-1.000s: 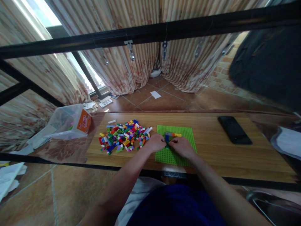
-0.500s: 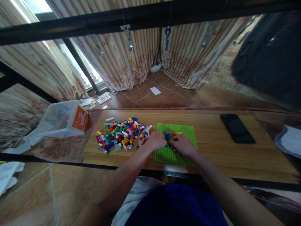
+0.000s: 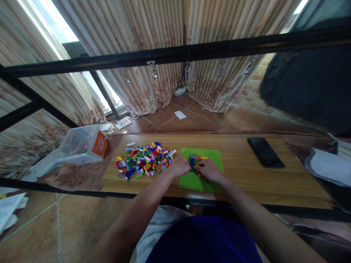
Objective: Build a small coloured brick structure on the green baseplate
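A green studded baseplate (image 3: 211,160) lies on the wooden table (image 3: 246,175). A short row of coloured bricks (image 3: 199,157) is fixed near its far edge. My left hand (image 3: 180,166) and my right hand (image 3: 207,170) meet over the plate's middle, fingers curled and pinched together round a small dark green brick (image 3: 192,170) at the plate. A pile of loose coloured bricks (image 3: 144,160) lies just left of the plate, beside my left hand.
A black phone (image 3: 265,152) lies on the table's right part. A clear plastic box with an orange label (image 3: 83,144) stands at the far left end. A black metal bar (image 3: 175,54) crosses overhead. Curtains hang behind the table.
Both hands stay pinched together over the baseplate with barely any shift. The head camera has tilted, so the whole scene sits slightly differently in view.
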`<state>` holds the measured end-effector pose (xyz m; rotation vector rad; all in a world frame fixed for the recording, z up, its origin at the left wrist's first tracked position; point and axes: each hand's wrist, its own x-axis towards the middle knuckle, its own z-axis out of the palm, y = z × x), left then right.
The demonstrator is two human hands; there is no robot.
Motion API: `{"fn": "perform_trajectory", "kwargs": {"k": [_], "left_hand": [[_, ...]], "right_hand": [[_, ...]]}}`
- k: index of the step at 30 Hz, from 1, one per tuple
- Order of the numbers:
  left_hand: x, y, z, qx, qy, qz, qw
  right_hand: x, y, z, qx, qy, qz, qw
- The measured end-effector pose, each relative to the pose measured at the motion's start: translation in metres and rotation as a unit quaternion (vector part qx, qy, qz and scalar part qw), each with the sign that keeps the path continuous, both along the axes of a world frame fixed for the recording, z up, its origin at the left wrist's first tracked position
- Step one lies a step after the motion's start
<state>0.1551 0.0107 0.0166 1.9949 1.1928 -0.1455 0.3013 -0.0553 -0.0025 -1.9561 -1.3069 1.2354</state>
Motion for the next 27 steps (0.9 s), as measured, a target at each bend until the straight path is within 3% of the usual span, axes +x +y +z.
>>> {"fn": "perform_trajectory", "kwargs": {"k": [14, 27], "left_hand": [[-0.005, -0.01, 0.003, -0.044, -0.023, -0.018, 0.999], [-0.001, -0.011, 0.006, -0.045, -0.002, -0.02, 0.999]], "right_hand": [[0.01, -0.005, 0.003, -0.041, 0.067, 0.054, 0.995], [0.012, -0.004, 0.001, -0.048, 0.065, 0.054, 0.995]]}}
